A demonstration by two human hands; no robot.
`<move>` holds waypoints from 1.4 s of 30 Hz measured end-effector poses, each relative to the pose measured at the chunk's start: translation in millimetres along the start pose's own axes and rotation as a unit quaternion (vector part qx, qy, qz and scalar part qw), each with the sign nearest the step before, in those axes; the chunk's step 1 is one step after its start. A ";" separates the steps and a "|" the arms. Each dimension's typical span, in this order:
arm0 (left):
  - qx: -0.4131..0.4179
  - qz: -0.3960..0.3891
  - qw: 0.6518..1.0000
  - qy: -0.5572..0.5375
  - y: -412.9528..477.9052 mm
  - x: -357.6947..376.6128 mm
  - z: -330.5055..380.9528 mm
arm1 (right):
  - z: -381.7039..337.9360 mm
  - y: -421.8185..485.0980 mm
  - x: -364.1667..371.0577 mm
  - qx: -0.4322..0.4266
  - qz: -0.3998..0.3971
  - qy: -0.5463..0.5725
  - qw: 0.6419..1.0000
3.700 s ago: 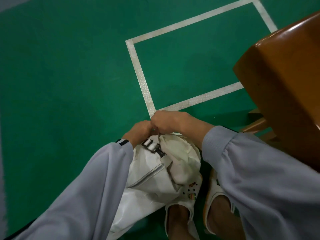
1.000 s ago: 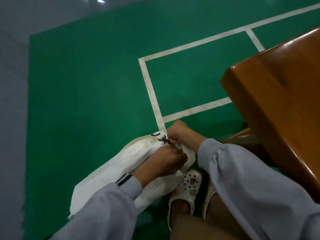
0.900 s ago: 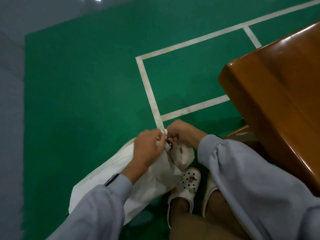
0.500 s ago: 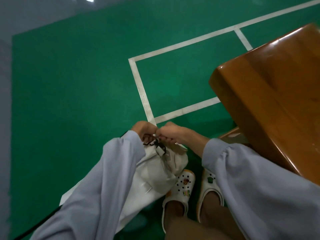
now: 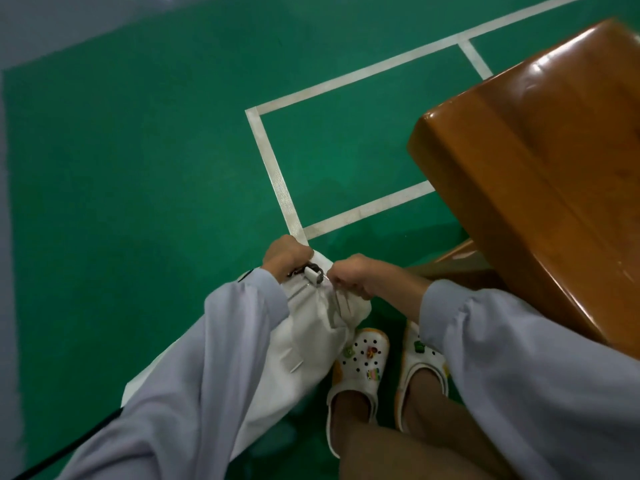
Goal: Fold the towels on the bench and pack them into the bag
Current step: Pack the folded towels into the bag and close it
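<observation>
bag, lower centre of the frame, has your left hand curled on its top edge and your right hand pinching the fabric beside the dark clasp, so pull both sides taut as you work it.

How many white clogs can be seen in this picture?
2. The left clog stands beside the white bag; the right clog is beside it, partly hidden by a sleeve.
</observation>
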State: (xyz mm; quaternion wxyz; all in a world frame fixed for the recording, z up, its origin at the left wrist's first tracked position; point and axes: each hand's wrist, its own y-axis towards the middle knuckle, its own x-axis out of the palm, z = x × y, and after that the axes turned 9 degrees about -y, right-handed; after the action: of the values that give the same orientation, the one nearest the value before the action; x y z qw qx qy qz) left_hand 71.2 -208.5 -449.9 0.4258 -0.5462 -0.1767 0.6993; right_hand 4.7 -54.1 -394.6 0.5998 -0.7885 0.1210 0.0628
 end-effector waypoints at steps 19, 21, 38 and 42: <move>0.485 -0.008 0.831 0.272 -71.2 0.1 -9.9 | 45.5 0.5 -9.7 -0.018 -0.122 0.111 0.986; 0.504 -0.030 0.777 0.375 -83.4 17.7 -14.8 | 59.7 6.5 -8.5 0.014 -0.078 0.134 0.988; 0.434 0.081 0.844 0.304 -92.9 16.0 -20.2 | 79.0 26.7 20.6 -0.105 0.012 0.062 0.993; 0.429 0.065 0.890 0.140 -89.1 -17.9 -37.4 | 46.9 19.3 43.6 -0.158 0.049 0.107 0.980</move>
State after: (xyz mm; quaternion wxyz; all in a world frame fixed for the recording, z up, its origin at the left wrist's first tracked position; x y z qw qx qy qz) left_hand 142.0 -179.6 -388.2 0.5925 -0.4129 0.2384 0.6493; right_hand 43.7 -19.0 -436.0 0.4470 -0.8687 0.2118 0.0262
